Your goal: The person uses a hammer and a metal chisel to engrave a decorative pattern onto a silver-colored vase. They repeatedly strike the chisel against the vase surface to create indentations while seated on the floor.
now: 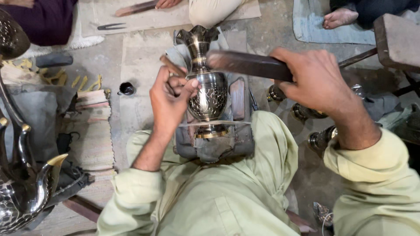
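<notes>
Left hand (168, 98) pinching a thin chisel-like tool (173, 66) against the brass vase (209, 89), upright between the knees. Right hand (319, 81) clenched on a dark wooden mallet (247, 64), lying crosswise, seemingly just above the tool.

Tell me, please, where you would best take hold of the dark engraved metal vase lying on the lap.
Probably the narrow neck of the vase, from the free left side. The waist there suits fingers; the rounded belly is broad, and the left hand already works against it.
</notes>
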